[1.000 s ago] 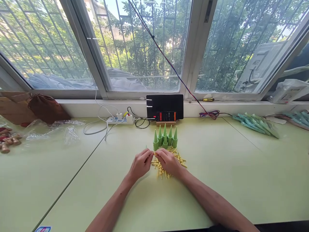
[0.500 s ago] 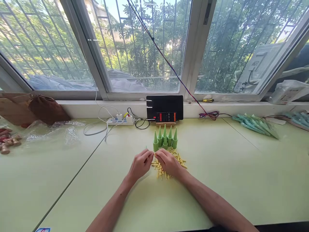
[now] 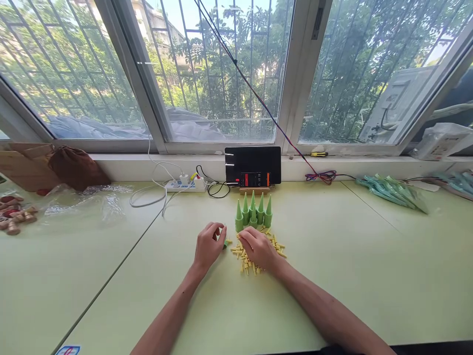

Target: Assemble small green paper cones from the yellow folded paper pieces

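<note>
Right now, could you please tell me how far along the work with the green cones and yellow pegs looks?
Done: a cluster of green cones stands upright beyond the pile of yellow pegs. In hand: the left hand pinches a small green piece, and the right hand rests on that pile. Left: many pegs lie loose there, so a good deal seems to remain.

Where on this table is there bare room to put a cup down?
Bare table right of the pegs, before the teal bundle; also the near left, between the left hand, which grips a green piece, and the plastic bag. Crowded in the middle: cones, pegs, right hand.
</note>
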`<state>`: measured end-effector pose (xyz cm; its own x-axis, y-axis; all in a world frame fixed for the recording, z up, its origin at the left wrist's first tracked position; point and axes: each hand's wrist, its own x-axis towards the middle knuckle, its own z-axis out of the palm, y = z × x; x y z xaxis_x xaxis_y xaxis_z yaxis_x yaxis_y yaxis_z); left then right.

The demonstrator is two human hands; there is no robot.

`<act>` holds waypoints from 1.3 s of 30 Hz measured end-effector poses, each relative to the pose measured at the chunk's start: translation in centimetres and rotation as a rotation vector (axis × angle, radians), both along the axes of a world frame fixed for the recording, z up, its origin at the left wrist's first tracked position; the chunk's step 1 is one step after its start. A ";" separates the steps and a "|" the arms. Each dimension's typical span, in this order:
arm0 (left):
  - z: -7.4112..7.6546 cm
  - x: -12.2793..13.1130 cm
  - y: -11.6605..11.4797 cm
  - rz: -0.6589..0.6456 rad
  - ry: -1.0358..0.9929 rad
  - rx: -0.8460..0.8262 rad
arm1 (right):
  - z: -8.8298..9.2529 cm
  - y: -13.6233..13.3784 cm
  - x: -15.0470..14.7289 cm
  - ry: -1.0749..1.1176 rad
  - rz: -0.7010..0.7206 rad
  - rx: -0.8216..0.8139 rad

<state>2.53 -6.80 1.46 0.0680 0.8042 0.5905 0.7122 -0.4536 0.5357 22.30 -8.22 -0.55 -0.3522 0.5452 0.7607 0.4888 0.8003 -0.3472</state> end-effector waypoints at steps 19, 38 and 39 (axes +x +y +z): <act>-0.3 -0.2 0.2 0.066 0.195 -0.402 | -0.1 0.0 0.0 -0.017 -0.008 -0.009; -0.1 -0.1 0.1 -0.008 0.077 -0.221 | 0.1 0.3 0.4 -0.041 -0.036 -0.011; 0.0 -0.1 0.0 -0.011 0.052 -0.194 | 0.2 0.3 0.4 -0.042 -0.036 -0.009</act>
